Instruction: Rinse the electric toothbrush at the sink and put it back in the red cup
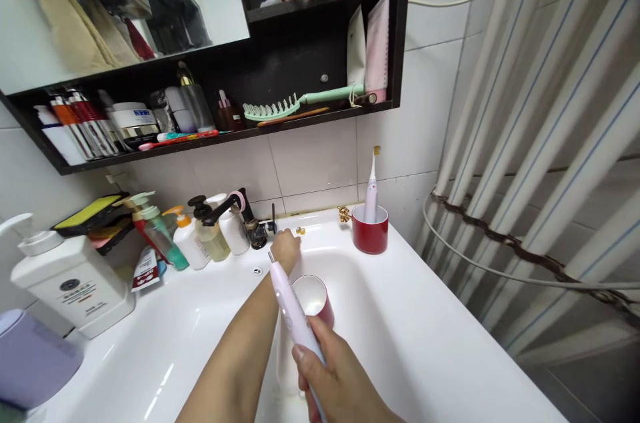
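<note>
My right hand point(340, 370) is wrapped round a pale pink electric toothbrush handle point(293, 306). Its bare metal shaft points up and away, with no brush head on it. My left hand point(287, 250) reaches to the back rim of the sink, beside the black faucet point(256, 234) and its upright lever; its fingers are hidden from me. Just right of that hand lie small gold-coloured bits point(300, 231). Behind the toothbrush handle, a red cup point(327, 311) with a white inside stands in the white sink point(380, 343), partly covered by my right hand.
A second red cup point(370, 240) on the right rim holds another electric toothbrush point(371, 193). Several pump bottles point(190, 240) line the left rim, with a large white dispenser point(75, 283). Overhead hangs a dark shelf point(200, 143) with a green hairbrush point(273, 108). White pipes point(530, 143) stand at right.
</note>
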Demonstrator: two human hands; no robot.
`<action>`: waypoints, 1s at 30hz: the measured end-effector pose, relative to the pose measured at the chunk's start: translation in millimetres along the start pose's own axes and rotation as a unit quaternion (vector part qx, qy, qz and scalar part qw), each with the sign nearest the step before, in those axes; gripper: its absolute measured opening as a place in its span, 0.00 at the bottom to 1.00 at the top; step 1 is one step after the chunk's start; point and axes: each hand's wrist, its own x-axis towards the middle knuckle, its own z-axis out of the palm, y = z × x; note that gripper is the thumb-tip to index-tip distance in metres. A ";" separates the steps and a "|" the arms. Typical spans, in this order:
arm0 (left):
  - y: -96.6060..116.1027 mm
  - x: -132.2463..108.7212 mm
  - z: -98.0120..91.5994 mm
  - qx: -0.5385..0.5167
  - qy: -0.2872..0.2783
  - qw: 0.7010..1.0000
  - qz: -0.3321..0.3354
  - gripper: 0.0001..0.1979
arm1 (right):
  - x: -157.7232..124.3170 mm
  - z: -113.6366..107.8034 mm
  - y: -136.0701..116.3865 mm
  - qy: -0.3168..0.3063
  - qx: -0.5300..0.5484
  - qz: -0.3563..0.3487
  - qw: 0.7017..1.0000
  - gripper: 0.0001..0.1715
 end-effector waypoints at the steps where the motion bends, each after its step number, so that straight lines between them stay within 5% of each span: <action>1: -1.2 1.3 -1.3 -0.005 0.002 1.000 -0.007 0.10 | 0.1 0.1 0.8 -0.002 -0.001 0.001 1.000 0.20; 7: -7.9 -4.8 -24.8 -0.086 -0.002 0.994 -0.070 0.15 | 2.4 -0.7 8.0 0.018 0.030 0.004 0.999 0.15; 12: -15.0 -51.5 -64.3 -0.243 -0.043 0.963 -0.104 0.06 | 0.2 1.7 8.0 -0.017 0.116 0.038 0.992 0.16; 14: -15.7 -73.1 -79.4 -0.402 -0.069 0.902 -0.141 0.05 | -2.8 6.3 8.4 -0.043 0.143 0.060 0.987 0.17; 17: -15.7 -95.6 -94.0 -0.609 -0.097 0.761 -0.199 0.02 | -6.8 14.5 11.3 -0.074 0.157 0.082 0.981 0.17; 19: -16.5 -102.3 -96.8 -0.643 -0.110 0.726 -0.219 0.01 | -8.0 18.1 14.0 -0.077 0.146 0.090 0.982 0.17; 30: -20.5 -99.5 -93.8 -0.625 -0.127 0.735 -0.230 0.02 | -0.3 10.7 19.2 -0.058 0.150 0.112 0.981 0.19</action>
